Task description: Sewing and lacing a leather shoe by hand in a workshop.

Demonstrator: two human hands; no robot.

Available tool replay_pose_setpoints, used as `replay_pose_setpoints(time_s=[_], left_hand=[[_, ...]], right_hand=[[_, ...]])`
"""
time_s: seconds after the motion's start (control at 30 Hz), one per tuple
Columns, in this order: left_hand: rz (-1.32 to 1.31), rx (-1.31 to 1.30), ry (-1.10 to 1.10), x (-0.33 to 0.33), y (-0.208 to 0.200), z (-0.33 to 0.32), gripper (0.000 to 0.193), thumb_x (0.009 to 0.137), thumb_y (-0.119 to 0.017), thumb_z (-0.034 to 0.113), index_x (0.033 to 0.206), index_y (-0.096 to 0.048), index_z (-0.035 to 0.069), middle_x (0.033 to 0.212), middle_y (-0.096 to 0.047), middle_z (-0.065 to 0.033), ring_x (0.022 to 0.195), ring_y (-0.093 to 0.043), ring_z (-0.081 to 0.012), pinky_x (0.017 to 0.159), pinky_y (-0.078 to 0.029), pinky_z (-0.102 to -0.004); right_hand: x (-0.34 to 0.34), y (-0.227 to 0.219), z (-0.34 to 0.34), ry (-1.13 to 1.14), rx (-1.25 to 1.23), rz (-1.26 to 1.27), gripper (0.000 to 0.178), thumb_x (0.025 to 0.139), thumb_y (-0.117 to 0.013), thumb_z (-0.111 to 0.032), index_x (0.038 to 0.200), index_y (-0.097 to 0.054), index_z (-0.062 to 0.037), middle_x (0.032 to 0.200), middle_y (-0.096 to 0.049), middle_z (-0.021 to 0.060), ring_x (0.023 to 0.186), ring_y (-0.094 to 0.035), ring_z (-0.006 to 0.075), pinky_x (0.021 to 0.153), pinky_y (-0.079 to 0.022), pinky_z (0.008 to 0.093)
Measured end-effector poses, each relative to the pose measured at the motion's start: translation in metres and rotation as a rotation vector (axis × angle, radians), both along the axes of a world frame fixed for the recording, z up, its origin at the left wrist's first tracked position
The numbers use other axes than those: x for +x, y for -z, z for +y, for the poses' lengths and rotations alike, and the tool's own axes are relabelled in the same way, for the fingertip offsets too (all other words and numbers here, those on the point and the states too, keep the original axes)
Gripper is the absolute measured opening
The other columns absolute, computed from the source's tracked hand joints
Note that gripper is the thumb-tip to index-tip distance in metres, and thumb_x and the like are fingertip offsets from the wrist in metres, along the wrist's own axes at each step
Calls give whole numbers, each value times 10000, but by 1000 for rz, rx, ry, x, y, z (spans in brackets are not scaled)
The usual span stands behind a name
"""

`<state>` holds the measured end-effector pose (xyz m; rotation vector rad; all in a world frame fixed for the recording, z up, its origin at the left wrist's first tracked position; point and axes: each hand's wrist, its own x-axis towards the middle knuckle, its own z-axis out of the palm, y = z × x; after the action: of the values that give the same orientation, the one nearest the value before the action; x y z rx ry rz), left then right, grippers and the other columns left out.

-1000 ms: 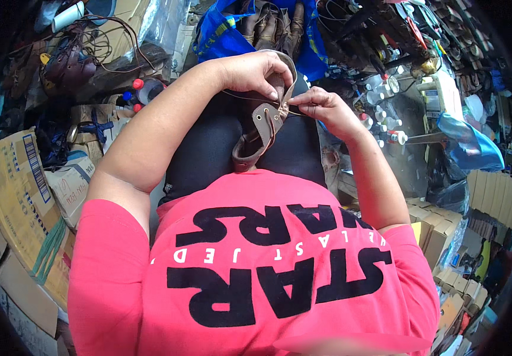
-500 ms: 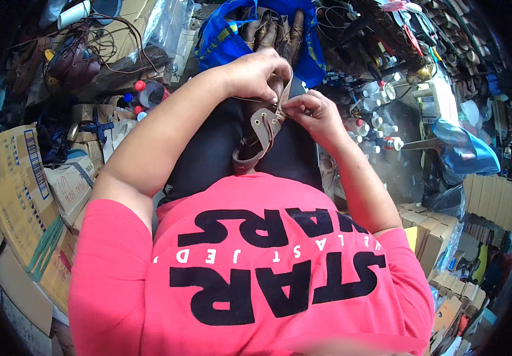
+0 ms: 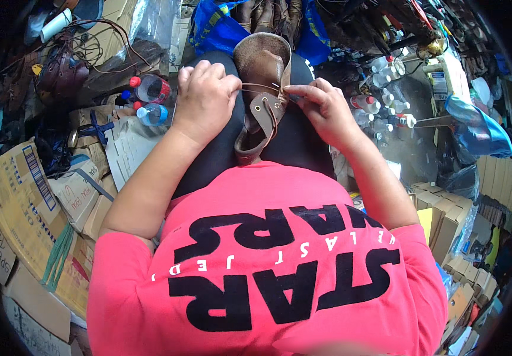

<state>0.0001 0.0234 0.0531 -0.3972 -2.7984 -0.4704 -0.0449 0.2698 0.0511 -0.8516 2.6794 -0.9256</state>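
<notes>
On my lap rests a brown leather shoe upper [image 3: 262, 56], its open, rounded end pointing away from me. Nearer me is its grey-lined flap [image 3: 260, 114] with metal eyelets and a lace. To the left of the upper, my left hand [image 3: 207, 99] is closed in a fist on a thin tan thread [image 3: 256, 84], which runs taut across to the upper's right side. There my right hand [image 3: 322, 105] pinches at the leather edge with thumb and forefinger. A thin pale tip shows beside those fingertips; what they hold is too small to make out.
Beyond my knees stands a blue bag [image 3: 217, 29] holding several brown leather pieces [image 3: 265, 18]. Plastic bottles [image 3: 152, 89] stand to the left, and several more bottles [image 3: 366, 104] to the right. Cardboard boxes [image 3: 21, 202] are stacked at the left; a white jug [image 3: 452, 77] stands at the right.
My left hand has moved left and nearer, away from the upper, drawing the thread out. The upper's rounded end is now uncovered. My right hand stays by its right edge.
</notes>
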Motion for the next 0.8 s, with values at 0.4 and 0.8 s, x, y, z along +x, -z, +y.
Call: replay_pose_setpoints(time_s=[0.4, 0.8], left_hand=[[-169, -124, 2, 9, -15, -1, 123, 741, -709, 165, 861, -728, 180, 819, -625, 4, 921, -548, -207, 860, -348, -418], [-73, 252, 201, -26, 11, -4, 178, 758, -699, 102, 896, -744, 206, 809, -549, -3, 867, -535, -202, 791, -394, -341]], right_hand=[[9, -6, 0, -59, 73, 218, 309, 813, -633, -129, 1101, -683, -228, 801, -558, 34, 846, -564, 238, 836, -379, 404], [-35, 3, 7, -92, -174, -344, 403, 762, -562, 76, 1048, -722, -159, 832, -532, 39, 802, -540, 158, 773, -454, 264]])
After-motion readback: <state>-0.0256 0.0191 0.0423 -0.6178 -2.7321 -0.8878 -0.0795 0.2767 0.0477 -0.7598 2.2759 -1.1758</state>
